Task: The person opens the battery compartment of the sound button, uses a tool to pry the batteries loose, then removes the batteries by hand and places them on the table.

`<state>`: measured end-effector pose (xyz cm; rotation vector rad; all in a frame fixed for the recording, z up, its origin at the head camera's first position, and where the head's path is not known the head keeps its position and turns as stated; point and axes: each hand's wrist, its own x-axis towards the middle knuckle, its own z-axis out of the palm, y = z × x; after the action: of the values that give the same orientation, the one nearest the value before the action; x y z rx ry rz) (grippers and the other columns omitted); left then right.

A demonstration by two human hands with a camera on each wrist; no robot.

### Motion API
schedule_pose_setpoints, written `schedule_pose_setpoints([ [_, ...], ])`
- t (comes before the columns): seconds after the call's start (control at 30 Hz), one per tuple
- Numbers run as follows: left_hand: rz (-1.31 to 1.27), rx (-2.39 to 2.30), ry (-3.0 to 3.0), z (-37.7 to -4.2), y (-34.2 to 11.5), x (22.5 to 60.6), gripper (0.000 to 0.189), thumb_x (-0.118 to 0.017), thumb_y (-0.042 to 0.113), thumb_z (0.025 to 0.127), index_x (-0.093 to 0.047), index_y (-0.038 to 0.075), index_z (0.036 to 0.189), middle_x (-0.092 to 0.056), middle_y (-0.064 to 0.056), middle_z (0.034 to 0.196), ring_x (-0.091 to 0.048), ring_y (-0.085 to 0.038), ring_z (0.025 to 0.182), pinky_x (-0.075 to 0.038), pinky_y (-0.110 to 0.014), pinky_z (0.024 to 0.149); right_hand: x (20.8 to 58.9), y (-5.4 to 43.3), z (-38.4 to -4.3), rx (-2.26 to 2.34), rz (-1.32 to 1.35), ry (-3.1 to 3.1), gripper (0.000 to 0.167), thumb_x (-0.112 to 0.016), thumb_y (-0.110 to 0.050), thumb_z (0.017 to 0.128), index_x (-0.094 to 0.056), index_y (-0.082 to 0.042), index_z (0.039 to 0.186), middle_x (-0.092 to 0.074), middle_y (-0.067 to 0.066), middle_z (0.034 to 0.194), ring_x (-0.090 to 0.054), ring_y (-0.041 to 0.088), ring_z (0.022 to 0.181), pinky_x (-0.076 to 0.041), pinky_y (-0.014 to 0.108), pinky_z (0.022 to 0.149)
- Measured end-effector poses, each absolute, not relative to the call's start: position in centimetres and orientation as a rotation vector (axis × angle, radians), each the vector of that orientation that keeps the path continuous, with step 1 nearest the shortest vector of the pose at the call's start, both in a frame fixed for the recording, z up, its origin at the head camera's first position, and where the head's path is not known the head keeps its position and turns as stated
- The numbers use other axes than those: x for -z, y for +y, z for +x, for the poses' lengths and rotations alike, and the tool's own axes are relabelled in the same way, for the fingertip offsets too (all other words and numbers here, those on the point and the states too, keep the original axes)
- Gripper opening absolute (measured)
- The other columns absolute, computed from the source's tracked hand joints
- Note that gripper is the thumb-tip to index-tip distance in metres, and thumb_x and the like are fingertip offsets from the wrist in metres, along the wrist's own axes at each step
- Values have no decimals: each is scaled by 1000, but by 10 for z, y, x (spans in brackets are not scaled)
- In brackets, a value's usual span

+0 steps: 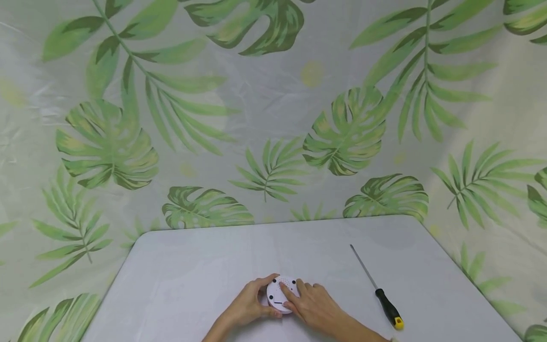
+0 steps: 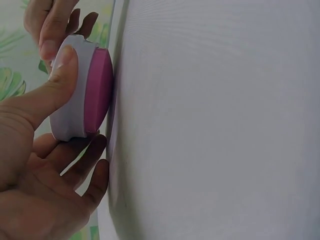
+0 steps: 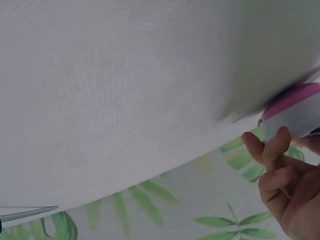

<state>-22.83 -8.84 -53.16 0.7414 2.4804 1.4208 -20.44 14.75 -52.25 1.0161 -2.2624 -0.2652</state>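
A round white device (image 1: 276,293) with black feet and a cluster of small holes lies face up near the table's front edge. Its underside is pink, as the left wrist view of the device (image 2: 70,107) shows. My left hand (image 1: 248,304) holds it by the rim, thumb on one side and fingers round the other. With an extended index finger, my right hand (image 1: 316,306) presses on the holed face, its thumb near the lower edge. In the right wrist view the other fingers of that hand (image 3: 300,197) are loosely bent beside the device (image 3: 295,120).
A screwdriver (image 1: 387,306) with a black and yellow handle lies to the right, its tip toward the far edge. The white table (image 1: 192,266) has rounded far corners. Behind it hangs a leaf-patterned cloth (image 1: 273,114).
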Motion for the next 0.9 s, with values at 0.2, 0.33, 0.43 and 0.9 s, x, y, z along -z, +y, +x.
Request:
schedule_pose_setpoints([
  [0.2,753,-1424,2487,-229,-88,533,95,-94,30,72,-49,4,152,-67,-10,138,-62,-21,121,-48,-34,107,522,150,-204,235,1031,-2240,46,-34,-44,113,-72,-25,131,-77,11,98,-59,14,51,-45,25,47],
  [0.33,762,-1429,2481,-229,-89,533,96,-93,31,73,-48,3,152,-66,-10,140,-62,-23,123,-48,-36,108,523,151,-207,160,1043,-2168,45,-36,-42,113,-75,-23,124,-78,11,111,-57,11,50,-42,22,45],
  [0.43,748,-1444,2469,-230,-88,532,96,-93,30,73,-47,3,153,-65,-10,141,-62,-27,125,-48,-41,109,525,151,-211,81,1061,-2113,47,-36,-41,113,-78,-20,117,-76,7,117,-60,9,57,-41,20,47],
  [0.9,693,-1455,2470,-231,-88,531,94,-94,27,73,-49,4,152,-66,-12,142,-62,-25,124,-48,-37,106,525,145,-220,-184,1136,-2035,42,-46,-38,111,-79,-18,92,-50,-10,69,-25,-4,57,-22,9,48],
])
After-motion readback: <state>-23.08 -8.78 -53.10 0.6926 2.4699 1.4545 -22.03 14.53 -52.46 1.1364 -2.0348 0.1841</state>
